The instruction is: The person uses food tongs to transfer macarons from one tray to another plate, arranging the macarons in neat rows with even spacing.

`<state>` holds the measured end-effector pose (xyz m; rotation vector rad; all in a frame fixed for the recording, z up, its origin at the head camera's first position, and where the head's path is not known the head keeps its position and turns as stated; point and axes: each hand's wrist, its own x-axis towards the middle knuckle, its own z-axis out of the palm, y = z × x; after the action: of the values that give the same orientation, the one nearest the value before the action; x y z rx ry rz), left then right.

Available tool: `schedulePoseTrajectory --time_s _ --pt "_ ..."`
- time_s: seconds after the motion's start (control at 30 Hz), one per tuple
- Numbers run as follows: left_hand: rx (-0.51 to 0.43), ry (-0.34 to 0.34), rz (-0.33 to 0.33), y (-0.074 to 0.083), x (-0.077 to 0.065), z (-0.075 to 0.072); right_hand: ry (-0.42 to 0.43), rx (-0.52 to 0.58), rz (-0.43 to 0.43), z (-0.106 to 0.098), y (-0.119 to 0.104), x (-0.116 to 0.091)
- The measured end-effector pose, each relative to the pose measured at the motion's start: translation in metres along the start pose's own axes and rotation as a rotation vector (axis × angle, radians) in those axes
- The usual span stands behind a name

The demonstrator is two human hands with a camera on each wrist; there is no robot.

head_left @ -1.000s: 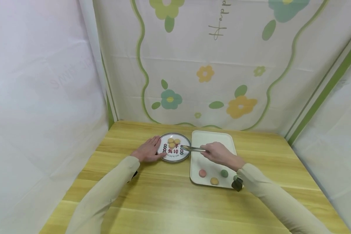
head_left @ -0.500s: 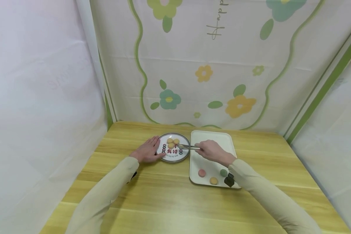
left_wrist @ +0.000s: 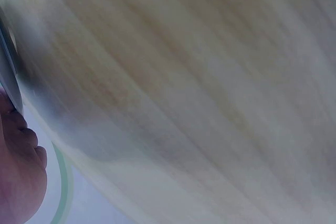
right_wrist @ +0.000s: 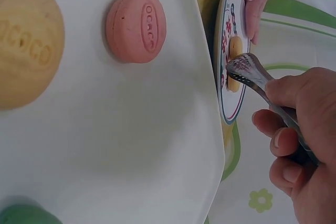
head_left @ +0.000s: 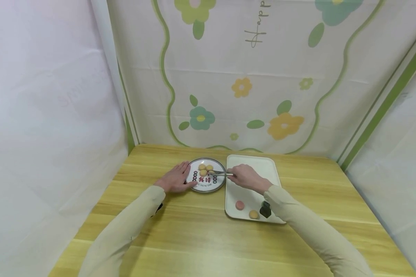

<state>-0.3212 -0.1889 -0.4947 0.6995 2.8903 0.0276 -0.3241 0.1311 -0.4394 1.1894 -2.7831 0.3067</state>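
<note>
My left hand (head_left: 176, 177) rests on the left rim of a round white plate (head_left: 205, 187) with red and dark printed characters, fingers straight. At the left wrist view's edge, part of that hand (left_wrist: 21, 171) shows beside the plate's dark rim (left_wrist: 8, 64). My right hand (head_left: 246, 177) grips metal tongs (head_left: 222, 174), reaching over the plate from the right. Right at the tong tips lies a round yellow cookie (head_left: 211, 172), close against several like it (head_left: 202, 173). In the right wrist view, the tong heads (right_wrist: 245, 67) partly cover the yellow cookies (right_wrist: 235, 47).
Right of the plate stands a white rectangular tray (head_left: 253, 162). Near its front lie a pink cookie (head_left: 240, 205) and a yellow cookie (head_left: 254, 214); a green one (right_wrist: 26, 216) shows in the right wrist view. A patterned cloth (head_left: 211, 69) hangs behind the wooden table (head_left: 194, 238).
My right hand has moved left with the tongs, bringing the yellow cookie at their tips up to the others on the plate. My left hand has stayed in place.
</note>
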Motion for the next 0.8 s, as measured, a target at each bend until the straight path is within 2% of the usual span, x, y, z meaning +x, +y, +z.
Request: schedulePoseTrajectory --time_s 0.6,0.8 --pt "0.007 0.003 -0.003 -0.003 0.002 0.004 -0.049 0.035 0.018 0.006 0.006 0.014" --pt "0.016 -0.001 -0.008 -0.002 0.003 0.003 -0.037 0.036 0.011 0.006 0.007 0.016"
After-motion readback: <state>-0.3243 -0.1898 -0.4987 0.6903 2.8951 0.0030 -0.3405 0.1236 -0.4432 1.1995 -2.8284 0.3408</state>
